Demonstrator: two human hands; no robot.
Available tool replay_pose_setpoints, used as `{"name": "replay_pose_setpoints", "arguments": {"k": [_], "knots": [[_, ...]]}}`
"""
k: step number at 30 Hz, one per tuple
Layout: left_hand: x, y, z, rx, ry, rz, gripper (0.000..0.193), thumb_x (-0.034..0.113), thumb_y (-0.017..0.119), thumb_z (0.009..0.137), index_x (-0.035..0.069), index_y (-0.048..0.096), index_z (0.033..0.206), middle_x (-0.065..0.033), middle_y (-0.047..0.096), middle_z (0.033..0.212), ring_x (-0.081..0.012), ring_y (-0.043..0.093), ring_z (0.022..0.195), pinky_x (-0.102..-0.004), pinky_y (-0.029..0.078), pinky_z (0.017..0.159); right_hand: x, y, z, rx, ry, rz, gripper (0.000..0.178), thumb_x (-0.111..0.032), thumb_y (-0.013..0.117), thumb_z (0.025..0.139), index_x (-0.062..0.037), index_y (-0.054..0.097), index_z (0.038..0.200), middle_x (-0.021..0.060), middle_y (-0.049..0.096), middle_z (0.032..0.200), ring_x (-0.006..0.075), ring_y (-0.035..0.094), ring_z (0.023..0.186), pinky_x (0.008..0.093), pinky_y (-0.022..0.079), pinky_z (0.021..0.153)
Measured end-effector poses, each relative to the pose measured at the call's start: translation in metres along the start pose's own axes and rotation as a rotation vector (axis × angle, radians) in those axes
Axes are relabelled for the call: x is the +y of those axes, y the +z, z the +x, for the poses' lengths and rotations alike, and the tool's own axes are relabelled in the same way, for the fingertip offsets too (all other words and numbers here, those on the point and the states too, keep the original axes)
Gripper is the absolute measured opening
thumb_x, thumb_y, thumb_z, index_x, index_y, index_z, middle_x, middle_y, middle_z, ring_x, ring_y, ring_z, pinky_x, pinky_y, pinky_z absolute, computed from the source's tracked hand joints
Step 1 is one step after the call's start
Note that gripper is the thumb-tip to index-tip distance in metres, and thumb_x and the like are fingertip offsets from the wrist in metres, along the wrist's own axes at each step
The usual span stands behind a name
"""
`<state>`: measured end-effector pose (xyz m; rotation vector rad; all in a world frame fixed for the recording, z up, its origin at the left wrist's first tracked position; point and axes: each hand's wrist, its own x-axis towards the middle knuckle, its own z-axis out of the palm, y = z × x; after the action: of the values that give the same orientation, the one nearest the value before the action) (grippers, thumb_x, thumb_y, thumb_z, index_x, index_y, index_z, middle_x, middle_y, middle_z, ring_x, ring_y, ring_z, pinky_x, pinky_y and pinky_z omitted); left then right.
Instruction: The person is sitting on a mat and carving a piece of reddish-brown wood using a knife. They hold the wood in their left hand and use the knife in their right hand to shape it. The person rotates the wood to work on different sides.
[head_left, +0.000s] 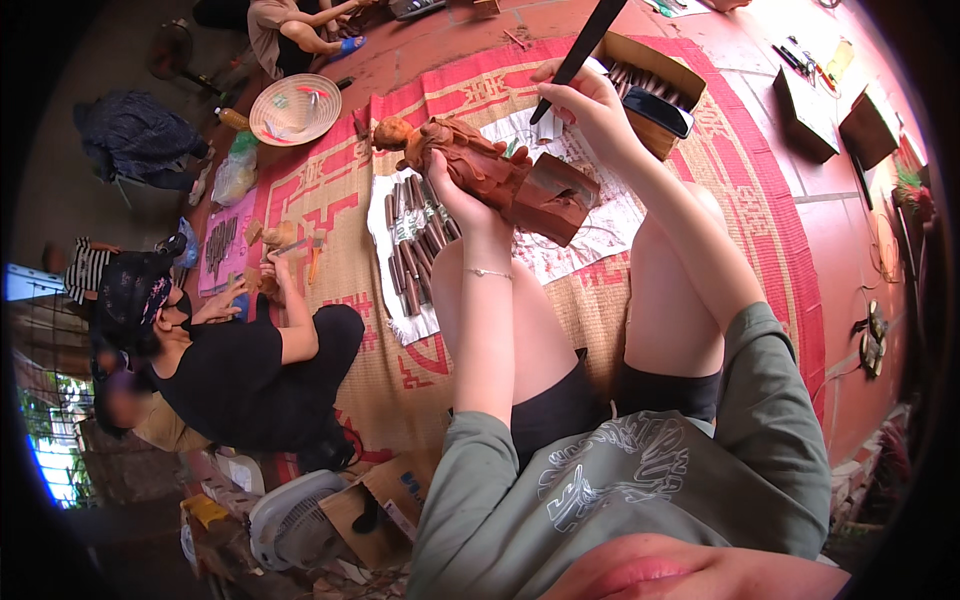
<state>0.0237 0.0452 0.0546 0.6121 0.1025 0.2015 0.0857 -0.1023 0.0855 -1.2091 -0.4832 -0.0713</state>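
My left hand (462,203) is wrapped round a reddish-brown carved wooden figure (465,152) from below. The figure lies tilted, its round head toward the left and its blocky base toward the right, above my knees. Between the fingers of my right hand (590,112) is a long, flat, dark bar-like tool (582,58) whose exact kind I cannot make out. Its lower end points down beyond the figure, apart from it. Below the figure, a white cloth (590,245) carries reddish crumbs. Several dark-handled carving tools (408,250) lie in rows on a cloth left of my knees.
A box of handled tools (655,75) stands beyond my right knee, a dark phone-like object (657,112) on its edge. A patterned mat (340,225) covers the floor. At left a co-worker (230,370) works on a pale wooden piece. A woven hat (268,112) and a fan (285,520) lie around.
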Motion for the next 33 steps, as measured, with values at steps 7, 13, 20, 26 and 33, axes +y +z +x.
{"name": "replay_pose_setpoints", "arguments": {"k": [7,13,20,26,33], "knots": [[-0.008,0.007,-0.006,-0.152,-0.148,0.039,0.066,0.065,0.034,0.081,0.004,0.051,0.101,-0.0135,0.057,0.084,-0.0314,0.059,0.075,-0.0445,0.05,0.069,-0.015,0.013,-0.013,-0.126,-0.141,-0.123,0.012,-0.007,0.06,0.081,-0.0045,0.049,0.084,-0.0001,0.054,0.072,0.0048,0.051,0.062,0.0191,0.042,0.055],[-0.015,0.0,0.007,-0.082,-0.114,0.019,0.072,0.066,0.031,0.082,0.009,0.041,0.125,-0.0123,0.051,0.117,-0.0297,0.052,0.106,-0.0446,0.046,0.086,-0.022,0.014,-0.022,-0.263,-0.195,-0.527,0.016,-0.009,0.067,0.072,-0.0007,0.054,0.07,0.0047,0.058,0.066,0.0093,0.053,0.061,0.0246,0.043,0.057],[-0.012,0.013,0.0,-0.105,-0.126,0.063,0.074,0.066,0.037,0.08,0.009,0.04,0.126,-0.0116,0.051,0.117,-0.0281,0.053,0.105,-0.0451,0.044,0.089,-0.027,0.011,-0.027,-0.256,-0.162,-0.553,0.017,-0.004,0.069,0.072,0.0003,0.054,0.066,0.0033,0.057,0.064,0.006,0.052,0.062,0.0216,0.041,0.056],[-0.012,0.018,-0.007,-0.272,-0.18,0.017,0.078,0.065,0.043,0.077,0.007,0.037,0.129,-0.0114,0.046,0.122,-0.0265,0.049,0.11,-0.0388,0.041,0.093,-0.02,0.012,-0.026,-0.212,-0.231,-0.488,0.019,-0.003,0.07,0.072,-0.0005,0.053,0.064,0.0019,0.055,0.061,0.0059,0.05,0.059,0.0222,0.04,0.055],[-0.006,0.013,-0.007,-0.218,-0.172,0.048,0.071,0.063,0.037,0.083,0.006,0.041,0.126,-0.0135,0.054,0.114,-0.0263,0.055,0.102,-0.0377,0.047,0.086,-0.018,0.021,-0.028,-0.229,-0.397,-0.535,0.024,-0.002,0.069,0.07,-0.001,0.047,0.062,0.0047,0.05,0.059,0.0119,0.048,0.055,0.0253,0.04,0.053]]}}
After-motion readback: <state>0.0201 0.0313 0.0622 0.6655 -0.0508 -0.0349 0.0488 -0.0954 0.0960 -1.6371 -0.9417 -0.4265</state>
